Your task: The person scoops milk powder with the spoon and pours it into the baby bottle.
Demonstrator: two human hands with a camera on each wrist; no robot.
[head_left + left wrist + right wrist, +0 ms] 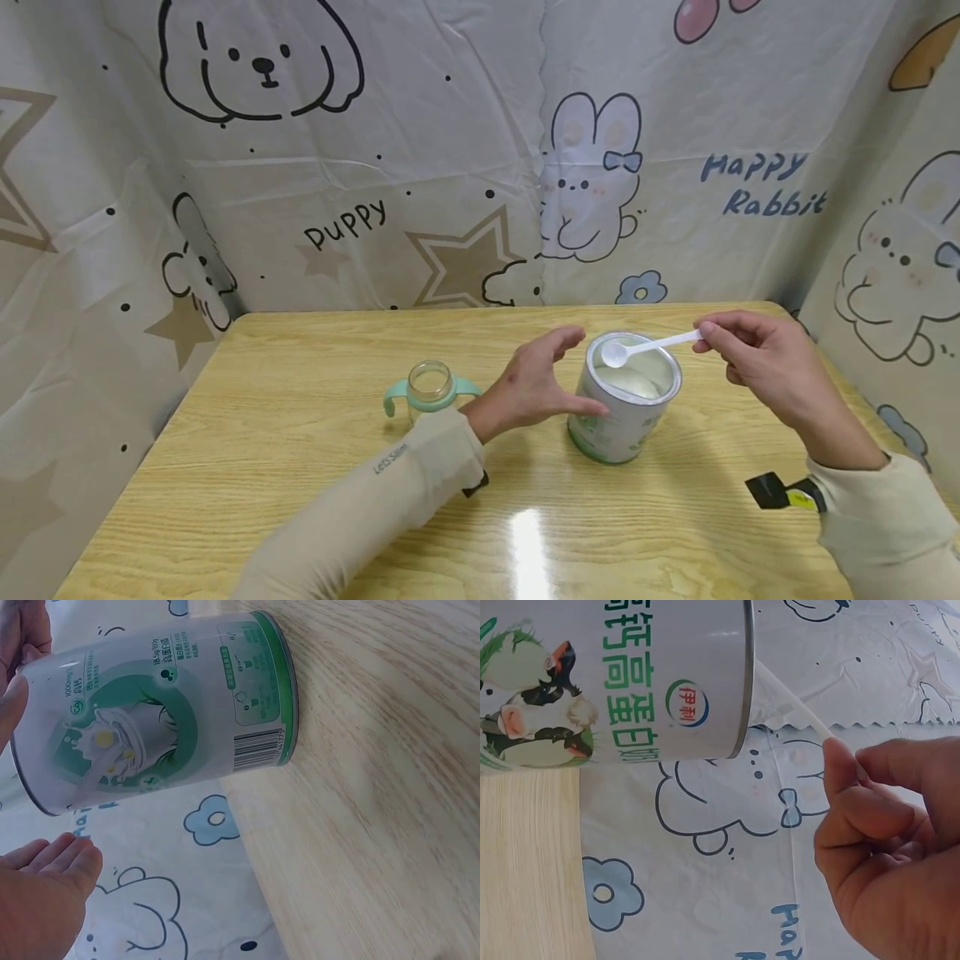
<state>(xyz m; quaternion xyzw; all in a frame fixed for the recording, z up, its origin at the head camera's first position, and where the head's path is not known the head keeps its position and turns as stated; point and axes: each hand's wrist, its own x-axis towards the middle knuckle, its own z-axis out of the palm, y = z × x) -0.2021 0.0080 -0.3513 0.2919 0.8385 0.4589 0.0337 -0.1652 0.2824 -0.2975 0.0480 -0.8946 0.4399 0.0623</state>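
My right hand [765, 358] pinches the handle end of a white measuring scoop [615, 356] between thumb and forefinger. The scoop's bowl hangs over the mouth of a milk powder tin [609, 427], which stands upright with its top off. Pale powder [637, 384] shows inside. In the right wrist view the tin [682, 645] has a cow picture and green lettering, and hides the scoop's bowl. My left hand [536, 379] is spread at the tin's left side, thumb and fingers apart. The left wrist view shows its fingers [64, 862] just off the tin's wall.
A baby bottle [431, 403] without a lid, with a mint-green collar and two side handles, stands left of the tin, partly behind my left sleeve [420, 467]. The wooden table [300, 367] ends at a printed cloth backdrop [465, 150] behind and at both sides.
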